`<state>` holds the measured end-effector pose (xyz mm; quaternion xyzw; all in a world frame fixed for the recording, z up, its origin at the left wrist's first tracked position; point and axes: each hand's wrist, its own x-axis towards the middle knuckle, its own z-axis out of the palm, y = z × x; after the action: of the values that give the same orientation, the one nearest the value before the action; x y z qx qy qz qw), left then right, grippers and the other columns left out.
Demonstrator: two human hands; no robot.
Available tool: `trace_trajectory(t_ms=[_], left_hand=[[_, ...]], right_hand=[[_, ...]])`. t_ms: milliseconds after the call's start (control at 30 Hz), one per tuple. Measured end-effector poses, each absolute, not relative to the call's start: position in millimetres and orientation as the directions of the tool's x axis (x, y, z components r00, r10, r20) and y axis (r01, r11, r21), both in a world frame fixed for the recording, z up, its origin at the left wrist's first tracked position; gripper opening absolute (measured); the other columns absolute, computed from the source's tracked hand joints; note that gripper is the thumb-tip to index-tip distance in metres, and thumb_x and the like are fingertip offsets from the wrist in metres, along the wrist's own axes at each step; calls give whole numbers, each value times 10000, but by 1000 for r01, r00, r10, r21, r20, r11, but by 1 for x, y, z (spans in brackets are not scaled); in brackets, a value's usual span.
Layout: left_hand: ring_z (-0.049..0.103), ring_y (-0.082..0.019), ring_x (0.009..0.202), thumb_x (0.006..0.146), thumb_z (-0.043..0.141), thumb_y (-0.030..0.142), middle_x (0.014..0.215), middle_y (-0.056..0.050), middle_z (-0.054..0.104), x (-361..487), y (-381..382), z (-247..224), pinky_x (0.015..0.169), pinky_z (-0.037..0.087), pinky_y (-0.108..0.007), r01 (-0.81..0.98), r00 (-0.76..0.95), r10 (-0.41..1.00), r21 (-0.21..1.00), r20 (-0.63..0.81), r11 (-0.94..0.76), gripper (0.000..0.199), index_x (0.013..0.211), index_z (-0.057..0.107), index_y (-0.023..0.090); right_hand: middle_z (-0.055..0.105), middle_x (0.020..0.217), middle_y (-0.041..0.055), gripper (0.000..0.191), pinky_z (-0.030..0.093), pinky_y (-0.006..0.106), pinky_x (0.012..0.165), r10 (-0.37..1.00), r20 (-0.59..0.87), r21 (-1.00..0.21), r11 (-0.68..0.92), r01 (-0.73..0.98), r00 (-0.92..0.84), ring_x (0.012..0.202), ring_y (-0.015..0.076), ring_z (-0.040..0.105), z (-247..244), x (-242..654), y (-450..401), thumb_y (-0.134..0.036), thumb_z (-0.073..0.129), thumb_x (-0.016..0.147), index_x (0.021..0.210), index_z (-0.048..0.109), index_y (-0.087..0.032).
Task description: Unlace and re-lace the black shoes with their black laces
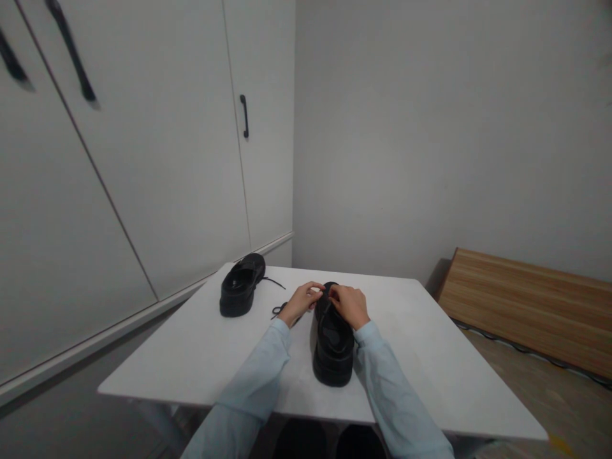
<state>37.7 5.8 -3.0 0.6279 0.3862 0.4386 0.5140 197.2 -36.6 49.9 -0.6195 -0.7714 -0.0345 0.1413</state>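
A black lace-up shoe [333, 366] stands upright on the white table [406, 363], its heel toward me. Over its front part are both of my hands. My left hand [302, 302] is at the shoe's left side, index finger and thumb stretched toward the upper with a small gap between them. On the right, my right hand [350, 306] has its fingers curled in a pinch at the lacing, on what looks like a thin dark shoelace, mostly hidden by the fingers. A loose black lace loop [278, 310] lies on the table beside my left wrist.
A second black shoe [239, 287] stands at the table's back left, a lace end trailing right. White cabinets [191, 159] with dark handles line the left, and a grey wall [430, 140] rises behind. A wood-grain panel [526, 306] leans at the right.
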Motion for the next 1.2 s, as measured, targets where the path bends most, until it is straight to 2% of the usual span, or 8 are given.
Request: trace_trajectory(t_ms=[100, 233, 433, 600, 767, 900, 1033, 1200], left_hand=[[411, -61, 489, 725, 624, 433, 608, 47, 467, 38, 4, 0, 475, 314, -190, 48, 325, 929, 978, 178, -204, 386, 976, 636, 140], [460, -77, 563, 736, 610, 427, 681, 6, 524, 38, 3, 3, 511, 359, -190, 82, 301, 934, 971, 193, -227, 338, 895, 665, 134], [531, -128, 671, 739, 576, 546, 780, -44, 611, 39, 3, 5, 552, 409, -212, 155, 302, 935, 958, 185, -240, 452, 893, 681, 133], [569, -183, 813, 799, 494, 556, 849, -64, 648, 44, 5, 7, 688, 441, -272, 257, 241, 931, 907, 274, -333, 464, 847, 712, 149], [561, -185, 821, 789, 558, 445, 805, -54, 609, 49, 4, 7, 794, 423, -301, 327, 199, 911, 851, 362, -410, 330, 781, 704, 149], [559, -176, 825, 788, 567, 382, 804, -41, 592, 51, 1, 7, 800, 425, -294, 261, 204, 889, 852, 410, -453, 254, 751, 669, 152], [577, -169, 812, 781, 579, 364, 799, -32, 605, 54, -1, 9, 727, 446, -261, 138, 212, 892, 892, 398, -431, 215, 763, 616, 152], [618, -155, 788, 807, 568, 351, 776, -36, 647, 58, -4, 11, 772, 451, -266, 3, 232, 880, 905, 414, -426, 199, 773, 568, 155]], right_hand=[[720, 936, 38, 106, 374, 263, 684, 944, 270, -135, 230, 964, -188, 884, 198, 651, 49, 197, -37, -293, 552, 866, 928, 629, -255], [714, 933, 40, 100, 356, 260, 662, 944, 273, -146, 229, 962, -183, 882, 197, 648, 47, 196, -37, -278, 548, 866, 923, 623, -244], [710, 907, 25, 82, 322, 256, 638, 939, 310, -204, 216, 955, -146, 853, 184, 639, 42, 197, -36, -290, 542, 874, 891, 607, -244], [703, 883, 8, 98, 295, 251, 608, 936, 350, -349, 175, 920, -45, 783, 170, 627, 36, 202, -37, -307, 494, 897, 892, 573, -250], [674, 802, -5, 120, 307, 245, 595, 920, 391, -523, 199, 829, 26, 712, 161, 609, 32, 206, -36, -307, 448, 897, 866, 544, -241], [663, 809, 0, 133, 361, 247, 622, 899, 438, -621, 288, 730, 18, 702, 157, 606, 29, 208, -33, -332, 464, 869, 825, 542, -233], [651, 792, 21, 188, 417, 264, 628, 896, 443, -740, 345, 577, 33, 674, 164, 597, 27, 212, -29, -402, 543, 795, 800, 554, -214], [637, 818, 44, 170, 454, 280, 620, 905, 425, -841, 388, 378, 15, 681, 165, 582, 29, 218, -26, -292, 593, 672, 799, 574, -181]])
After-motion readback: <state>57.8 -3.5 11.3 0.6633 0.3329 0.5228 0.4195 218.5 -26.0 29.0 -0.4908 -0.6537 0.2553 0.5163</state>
